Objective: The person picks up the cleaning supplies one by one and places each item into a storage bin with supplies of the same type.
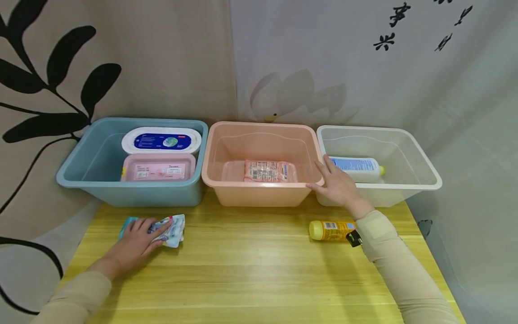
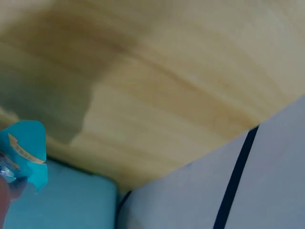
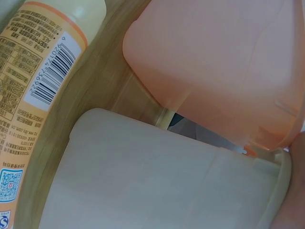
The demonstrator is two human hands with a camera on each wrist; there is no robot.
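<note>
My left hand (image 1: 136, 243) grips a blue-and-white soft packet (image 1: 175, 231) at the left of the table, with fingers spread over its top. A teal end of that packet (image 2: 29, 143) shows in the left wrist view. Over at the right, my right hand (image 1: 337, 185) is at the adjoining rims of the orange bin (image 1: 259, 196) and the white bin (image 1: 421, 187), its fingers extended and nothing held. A yellow bottle (image 1: 332, 230) lies on its side below that hand, partly hidden by the sleeve.
A blue bin (image 1: 129, 194) holds a white oval pack (image 1: 194, 143) and a pink pack (image 1: 159, 167). Inside the orange bin lies a pink packet (image 1: 267, 171); the white bin contains a white bottle (image 1: 358, 168) with a blue label. A curtain (image 1: 170, 54) hangs behind the bins.
</note>
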